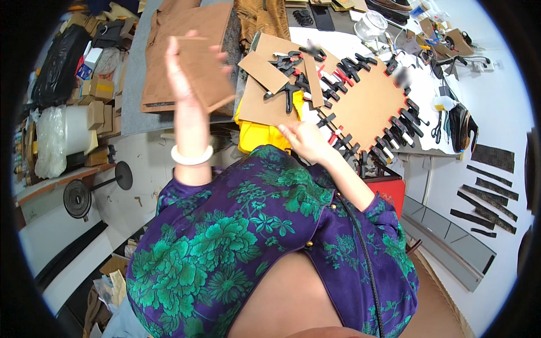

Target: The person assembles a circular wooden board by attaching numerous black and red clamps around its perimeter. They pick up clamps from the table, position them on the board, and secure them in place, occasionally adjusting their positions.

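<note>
My left hand (184, 79), with a white bangle on its wrist, is raised over brown sheets (159, 67) on the grey-covered left table. Its fingers wrap round a stiff brown rectangular panel (205, 76). My right hand (309, 142) is closed, thumb and fingers pinching the near edge of a tan board (256, 107). Black spring clamps (290, 96) and smaller tan strips (264, 73) lie on that board. Yellow cloth (256, 138) shows beneath it. To the right, a large tan panel (363, 104) is ringed with several black, red and white clamps (399, 132).
A white-topped table (445, 141) carries scissors (437, 132), a white bottle (443, 103) and a clear tub (370, 25). Shelves with boxes (98, 88) and plastic-wrapped rolls stand at the left. Dark strips (487, 205) hang on the right wall. Bronze cloth (262, 22) lies at the back.
</note>
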The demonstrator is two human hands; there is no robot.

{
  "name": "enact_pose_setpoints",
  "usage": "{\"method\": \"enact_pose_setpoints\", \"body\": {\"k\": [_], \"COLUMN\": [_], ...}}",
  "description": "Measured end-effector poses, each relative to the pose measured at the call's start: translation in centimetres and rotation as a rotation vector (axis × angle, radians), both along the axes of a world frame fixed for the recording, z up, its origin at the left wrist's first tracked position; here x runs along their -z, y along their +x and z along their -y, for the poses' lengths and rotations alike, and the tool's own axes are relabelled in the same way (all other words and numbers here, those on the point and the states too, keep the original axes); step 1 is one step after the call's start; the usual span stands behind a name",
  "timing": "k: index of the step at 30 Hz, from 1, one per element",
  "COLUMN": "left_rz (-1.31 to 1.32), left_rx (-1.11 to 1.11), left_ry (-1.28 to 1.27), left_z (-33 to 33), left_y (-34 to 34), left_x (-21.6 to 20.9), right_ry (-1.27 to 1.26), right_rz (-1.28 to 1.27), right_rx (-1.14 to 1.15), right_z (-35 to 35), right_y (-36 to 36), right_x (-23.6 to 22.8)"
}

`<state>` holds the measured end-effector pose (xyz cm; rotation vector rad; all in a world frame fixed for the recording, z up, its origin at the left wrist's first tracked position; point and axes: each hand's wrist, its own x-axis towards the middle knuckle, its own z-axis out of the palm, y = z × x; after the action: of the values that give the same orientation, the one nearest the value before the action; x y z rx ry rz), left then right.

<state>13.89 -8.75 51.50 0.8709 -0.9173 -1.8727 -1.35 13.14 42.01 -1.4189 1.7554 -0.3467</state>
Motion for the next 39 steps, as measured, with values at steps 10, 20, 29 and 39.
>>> {"method": "enact_pose_setpoints", "body": {"k": [10, 20, 29, 39], "left_rz": [1.735, 0.981, 0.414, -0.088], "left_rx": [-0.066, 0.16, 0.467, 0.499], "left_ry": [-0.799, -1.211, -0.779, -0.442], "left_z": [7.1, -0.6, -9.4, -21.6], "left_y": [1.2, -5.2, -16.1, -29.8], "left_x": [8.2, 8.7, 11.7, 15.7], "right_ry": [-0.644, -0.666, -0.902, -0.374], "right_rz": [-0.185, -0.064, 0.081, 0.335], "right_rx": [0.732, 1.158, 0.472, 0.239], "right_z": [10.9, 16.7, 2.4, -12.2], "right_y": [-8.6, -9.9, -11.3, -26.9], "right_x": [19.4, 17.2, 0.3, 4.3]}}
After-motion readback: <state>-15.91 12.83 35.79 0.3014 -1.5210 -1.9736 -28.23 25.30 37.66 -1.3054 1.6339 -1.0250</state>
